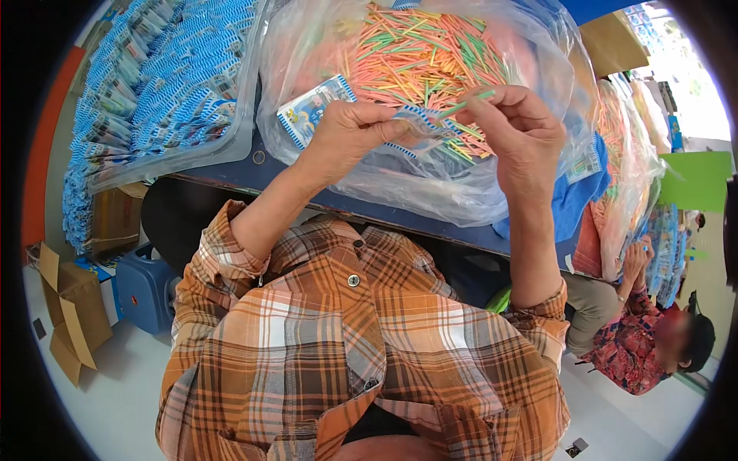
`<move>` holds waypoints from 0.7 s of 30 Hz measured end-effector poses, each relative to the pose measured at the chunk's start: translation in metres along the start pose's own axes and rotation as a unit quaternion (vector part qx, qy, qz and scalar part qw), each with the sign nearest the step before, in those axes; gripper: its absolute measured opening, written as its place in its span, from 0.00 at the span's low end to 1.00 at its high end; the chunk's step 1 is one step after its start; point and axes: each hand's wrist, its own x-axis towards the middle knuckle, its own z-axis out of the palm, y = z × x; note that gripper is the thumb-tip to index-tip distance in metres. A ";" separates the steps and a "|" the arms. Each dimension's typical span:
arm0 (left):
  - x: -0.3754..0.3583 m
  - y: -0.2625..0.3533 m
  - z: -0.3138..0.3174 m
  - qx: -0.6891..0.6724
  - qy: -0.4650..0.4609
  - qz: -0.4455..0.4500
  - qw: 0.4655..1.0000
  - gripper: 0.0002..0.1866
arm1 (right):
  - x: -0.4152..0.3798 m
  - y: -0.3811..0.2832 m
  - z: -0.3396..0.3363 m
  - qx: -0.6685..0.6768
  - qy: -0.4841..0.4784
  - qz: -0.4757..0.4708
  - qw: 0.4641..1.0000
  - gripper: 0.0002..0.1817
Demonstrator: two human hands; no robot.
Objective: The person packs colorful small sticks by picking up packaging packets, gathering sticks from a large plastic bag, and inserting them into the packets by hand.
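Observation:
My left hand (342,138) pinches a small clear packet (419,132) with blue-and-white striped edges between thumb and fingers. At the packet's right end, my right hand (526,127) grips a thin green stick (467,103) between thumb and forefinger, its lower tip right at the packet. Behind my left hand is another packet (311,110), printed blue and white and partly covered by that hand. Below both hands spreads a large open plastic bag (430,201) full of loose pink, orange, yellow and green sticks (430,58).
To the left stands a clear plastic tub (204,156) heaped with blue-striped packets (192,73). A blue cloth (588,184) and another bag of sticks (615,154) lie at the right. Cardboard boxes (81,307) are on the floor. A seated person (634,346) works at far right.

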 end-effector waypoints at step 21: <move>0.016 -0.005 0.035 -0.037 -0.013 -0.055 0.998 0.10 | -0.029 0.030 -0.023 -0.274 -0.033 -0.162 0.947 0.11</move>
